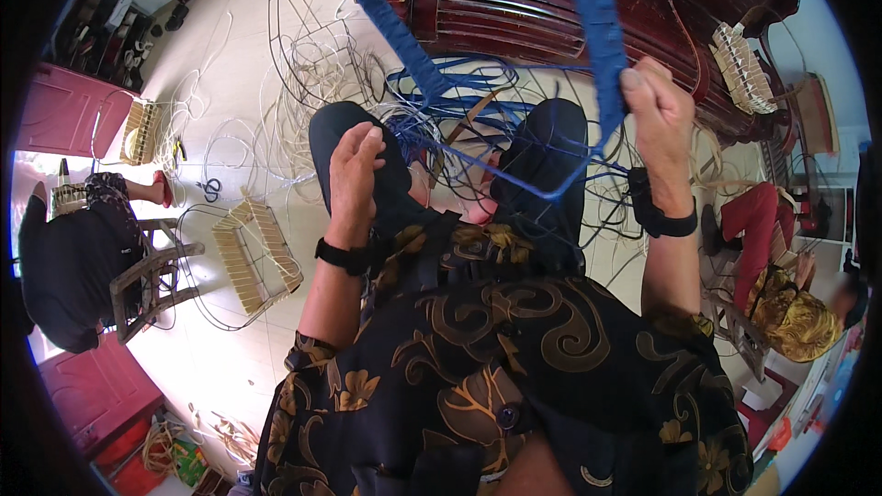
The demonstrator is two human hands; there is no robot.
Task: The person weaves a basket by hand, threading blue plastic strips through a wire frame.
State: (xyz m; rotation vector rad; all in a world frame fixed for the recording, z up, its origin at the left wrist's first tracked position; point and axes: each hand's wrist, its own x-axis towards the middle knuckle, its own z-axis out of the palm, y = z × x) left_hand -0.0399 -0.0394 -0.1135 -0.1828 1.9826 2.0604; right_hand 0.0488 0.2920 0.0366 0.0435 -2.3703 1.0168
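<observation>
Your left hand [356,168] is hanging beside your left knee [331,124], its fingers loosely curling and holding nothing visible; your right hand [660,110] is pinching, thumb against bent fingers, right of your right knee [558,118]; your forearms [331,298] are pointing forward.

The band [602,46] is before the bench [514,5], a frame [237,262] left (on the floor [184,358]).

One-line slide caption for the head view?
Right hand grips a blue band, left hand over the left leg, tangled strands on the floor ahead.
</observation>
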